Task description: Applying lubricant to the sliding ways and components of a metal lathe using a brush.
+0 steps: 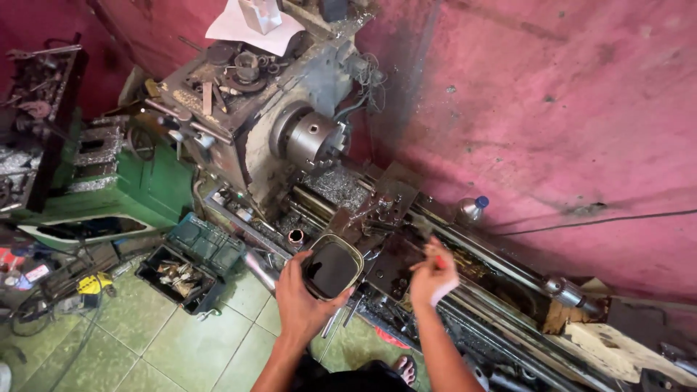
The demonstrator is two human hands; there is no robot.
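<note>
Holding steady over the lathe (377, 218), the left hand (305, 301) grips a cut-open can (332, 266) full of dark liquid, none poured yet by the look of it. Right hand (433, 276) pinches a small red-tipped tool beside the carriage. Chuck (311, 138) sits empty. Behind, 1 clear bottle with a blue cap (472, 209) against the pink wall; white paper (250, 27) tops the headstock.

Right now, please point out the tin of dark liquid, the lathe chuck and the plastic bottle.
tin (332, 267), head view, on the dark liquid inside.
lathe chuck (311, 138), head view, on its round face.
plastic bottle (472, 209), head view, on its clear body.
</note>
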